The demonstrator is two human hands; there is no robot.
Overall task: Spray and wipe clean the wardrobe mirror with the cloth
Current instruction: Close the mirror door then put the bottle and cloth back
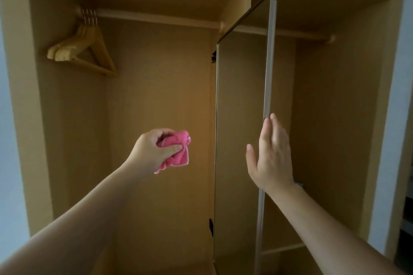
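A tall swing-out wardrobe mirror (240,107) stands edge-on toward me, hinged on the wardrobe's middle divider, its glass facing left and reflecting the brown interior. My right hand (271,156) rests flat against the mirror's pale front edge at mid height, fingers straight and together, holding nothing. My left hand (154,150) is raised in front of the left compartment, left of the mirror and apart from it, with its fingers closed around a crumpled pink cloth (177,152). No spray bottle is in view.
The open wardrobe (161,87) has two compartments with a wooden rail (156,18) across the top. Several wooden hangers (85,49) hang at the rail's left end. Black hinges (210,226) fix the mirror to the divider. A pale wall borders the right side.
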